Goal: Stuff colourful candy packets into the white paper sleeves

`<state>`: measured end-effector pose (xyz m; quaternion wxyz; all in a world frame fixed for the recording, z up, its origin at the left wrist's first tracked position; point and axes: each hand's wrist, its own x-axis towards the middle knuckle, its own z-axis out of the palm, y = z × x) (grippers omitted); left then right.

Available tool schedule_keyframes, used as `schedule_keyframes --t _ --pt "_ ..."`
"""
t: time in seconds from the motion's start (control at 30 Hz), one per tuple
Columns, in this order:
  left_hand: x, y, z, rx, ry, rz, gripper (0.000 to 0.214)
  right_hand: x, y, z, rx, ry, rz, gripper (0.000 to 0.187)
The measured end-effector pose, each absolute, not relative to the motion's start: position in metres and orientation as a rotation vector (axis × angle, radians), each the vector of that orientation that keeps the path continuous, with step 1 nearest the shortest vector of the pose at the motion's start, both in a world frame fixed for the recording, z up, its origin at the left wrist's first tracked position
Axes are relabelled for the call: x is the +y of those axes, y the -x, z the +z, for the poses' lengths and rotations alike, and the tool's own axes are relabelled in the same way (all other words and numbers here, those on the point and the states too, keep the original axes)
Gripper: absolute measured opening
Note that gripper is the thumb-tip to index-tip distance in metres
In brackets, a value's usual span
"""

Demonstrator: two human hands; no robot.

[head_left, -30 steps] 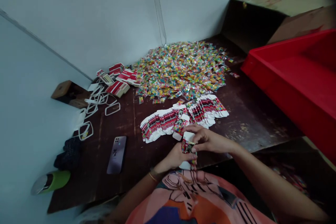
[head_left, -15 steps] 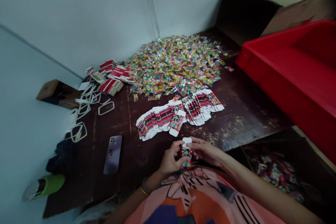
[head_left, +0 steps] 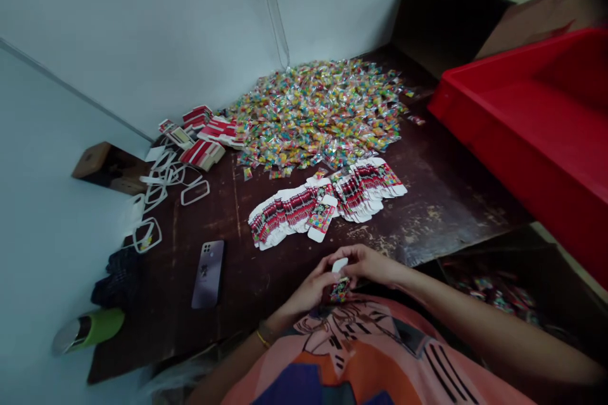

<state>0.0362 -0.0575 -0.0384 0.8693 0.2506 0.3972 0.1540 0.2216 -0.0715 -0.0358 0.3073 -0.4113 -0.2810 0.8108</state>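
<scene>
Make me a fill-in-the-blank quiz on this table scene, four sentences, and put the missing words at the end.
1. The carton held by the left hand and right hand shows a plain ____ flap.
2. From the person's view, the phone lies to the ____ of that carton.
3. The candy heap lies ____ the wall and the row of cartons.
4. The big tray is ____ in colour.

Missing words: white; left; between; red.
</scene>
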Motion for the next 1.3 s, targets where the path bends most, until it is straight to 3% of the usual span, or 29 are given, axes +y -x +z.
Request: schedule_keyframes --t 0.13,0.47,0.7,1.03,1.3 --pt "-0.054 -0.039 -0.032 0.811 -0.455 0.301 0.057 -0.068 -0.218 -0.034 -0.9 1.117 2.017 0.032" --pt "-0.051 -0.03 -0.028 0.807 -0.346 0.371 0.065 -0.064 -0.208 -0.03 -1.042 1.1 1.895 0.045" --pt "-0.055 -0.017 -0.036 0.677 -0.288 0.409 0.07 -0.057 -0.209 -0.024 -1.206 1.047 1.82 0.029" --pt "-0.067 -0.006 -0.051 0.7 -0.38 0.457 0.059 -0.068 -0.223 -0.023 -2.092 1.017 1.126 0.033" --pt "-0.061 -0.008 -0.042 0.79 -0.668 0.434 0.062 -0.054 -0.212 -0.019 -2.008 0.907 1.229 0.021"
